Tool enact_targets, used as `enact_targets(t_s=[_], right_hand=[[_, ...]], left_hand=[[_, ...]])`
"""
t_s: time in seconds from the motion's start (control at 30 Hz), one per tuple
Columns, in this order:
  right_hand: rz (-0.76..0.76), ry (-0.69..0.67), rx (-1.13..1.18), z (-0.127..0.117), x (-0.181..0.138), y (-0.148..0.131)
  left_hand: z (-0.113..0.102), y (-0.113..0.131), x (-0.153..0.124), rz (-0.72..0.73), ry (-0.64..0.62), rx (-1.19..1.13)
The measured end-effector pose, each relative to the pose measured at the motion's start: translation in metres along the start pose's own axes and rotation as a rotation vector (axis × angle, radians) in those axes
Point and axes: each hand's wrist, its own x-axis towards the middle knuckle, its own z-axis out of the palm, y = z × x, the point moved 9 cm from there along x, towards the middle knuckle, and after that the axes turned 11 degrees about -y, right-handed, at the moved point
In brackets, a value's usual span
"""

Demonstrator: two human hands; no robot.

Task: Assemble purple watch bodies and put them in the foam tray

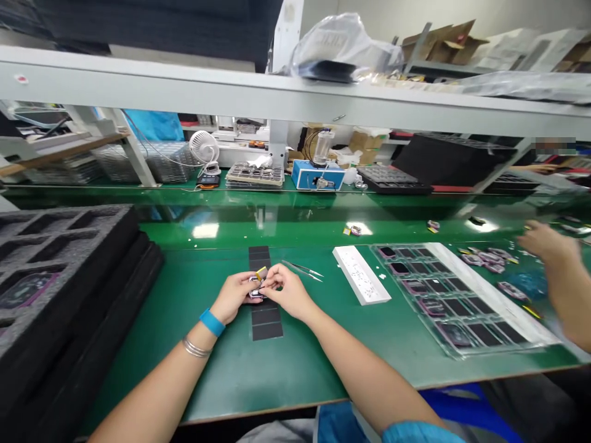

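Observation:
My left hand (233, 296) and my right hand (285, 291) meet above a black segmented mat (266, 321) on the green bench. Between their fingers is a small silver-rimmed electronic part (254, 287) with a yellow tab (261, 273); its details are mostly hidden by my fingers. Both hands pinch this part. A pair of steel tweezers (302, 270) lies just right of my right hand, untouched. A blue band (212, 322) and a silver bangle (196, 348) circle my left wrist.
Black slotted foam trays (60, 271) are stacked at left. To the right are a white power strip (361, 274) and a clear tray (443, 296) holding dark parts. A co-worker's hand (547, 243) reaches over loose parts at far right. A shelf (231, 80) crosses above.

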Motion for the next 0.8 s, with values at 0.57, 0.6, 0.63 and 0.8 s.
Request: enact_targets(t_s=[0.57,0.6,0.63,0.8], right_hand=[[-0.115,0.199,-0.43,-0.012,-0.011,-0.013],[-0.086,0.208,-0.368,-0.017,-0.009,-0.007],[-0.05,0.191,-0.292,-0.02,-0.007,0.001],[0.009,0.062,-0.228,-0.019,0.0,0.012]], left_hand=[[0.006,-0.01,-0.007,0.029,0.097,-0.118],[0.007,-0.011,-0.007,0.019,0.086,-0.122],[0.009,-0.011,-0.006,0.011,0.075,-0.123],[0.015,-0.014,-0.004,-0.056,0.012,-0.116]])
